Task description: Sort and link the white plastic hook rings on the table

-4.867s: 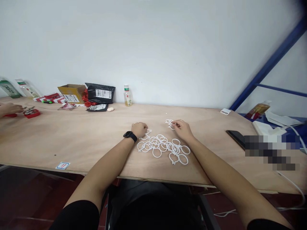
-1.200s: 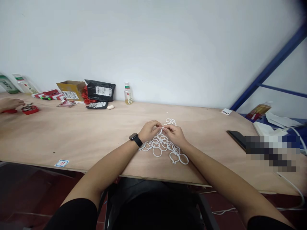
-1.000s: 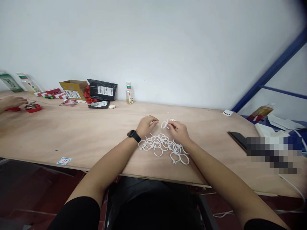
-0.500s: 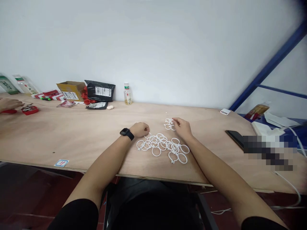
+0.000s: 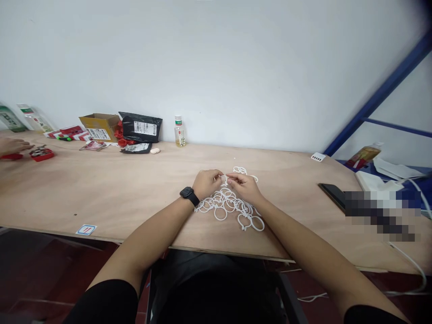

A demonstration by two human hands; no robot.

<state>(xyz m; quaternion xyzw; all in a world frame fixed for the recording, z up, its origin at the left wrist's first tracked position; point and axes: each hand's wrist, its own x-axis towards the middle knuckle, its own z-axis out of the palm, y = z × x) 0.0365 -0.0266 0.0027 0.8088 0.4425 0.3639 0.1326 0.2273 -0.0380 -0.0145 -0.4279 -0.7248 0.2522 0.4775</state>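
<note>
Left hand (image 5: 205,184): pinched grip on a white ring (image 5: 226,181), behind the pile (image 5: 243,205) on the bench (image 5: 135,193). Right hand (image 5: 248,188): narrow grip beside that ring; whether it holds it, I cannot tell. A card (image 5: 86,230) reads 11, in red. Parcel (image 5: 145,127) and bottle (image 5: 180,134) labels are too small to read.

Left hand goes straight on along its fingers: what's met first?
Beyond the white ring at its fingertips, the left hand would probably meet the right hand first; depth is unclear.
</note>
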